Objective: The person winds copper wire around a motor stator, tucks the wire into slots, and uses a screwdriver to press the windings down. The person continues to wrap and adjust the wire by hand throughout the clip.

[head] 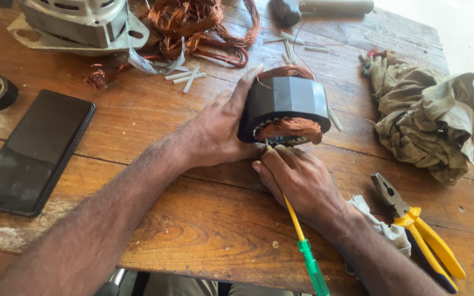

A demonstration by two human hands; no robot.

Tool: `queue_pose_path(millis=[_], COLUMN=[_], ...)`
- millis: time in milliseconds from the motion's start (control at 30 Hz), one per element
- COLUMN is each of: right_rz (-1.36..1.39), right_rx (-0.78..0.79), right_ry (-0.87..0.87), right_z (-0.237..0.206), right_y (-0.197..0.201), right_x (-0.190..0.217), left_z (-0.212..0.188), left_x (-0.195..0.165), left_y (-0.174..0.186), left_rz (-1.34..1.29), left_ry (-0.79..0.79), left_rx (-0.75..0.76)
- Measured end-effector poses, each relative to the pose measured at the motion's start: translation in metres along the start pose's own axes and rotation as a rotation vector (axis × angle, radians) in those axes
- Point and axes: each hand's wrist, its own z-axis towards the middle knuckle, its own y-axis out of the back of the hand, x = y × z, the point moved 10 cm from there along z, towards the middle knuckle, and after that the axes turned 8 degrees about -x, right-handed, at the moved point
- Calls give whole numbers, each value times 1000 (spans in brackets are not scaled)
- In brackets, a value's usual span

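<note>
A dark, many-sided motor core (285, 104), packed with copper wire that bulges out at both ends, is propped on its side on the wooden table (193, 219). It is gripped along its side by the left hand (220, 129), while a yellow and green screwdriver (303, 244) is clasped in the right hand (297, 181), its tip hidden at the near windings

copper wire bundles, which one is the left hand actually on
The left hand rests on the dark stator, whose copper windings sit inside it. The loose copper coil lies untouched at the table's far edge.
</note>
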Motion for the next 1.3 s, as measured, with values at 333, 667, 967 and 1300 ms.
queue_pose_path(millis=[333, 667, 967, 1300], right_rz=[-5, -11, 3, -38], right_rx=[10, 10, 31, 46], right_ry=[-17, -17, -26, -47], right_z=[2, 0, 1, 2], right_y=[-3, -3, -3, -9], right_x=[-2, -5, -6, -16], left_z=[0, -1, 4, 6], left_x=[0, 6, -4, -8], left_y=[5, -2, 2, 5], left_rz=[14, -29, 15, 16], left_ry=[29, 98, 5, -34], left_rx=[12, 65, -3, -25])
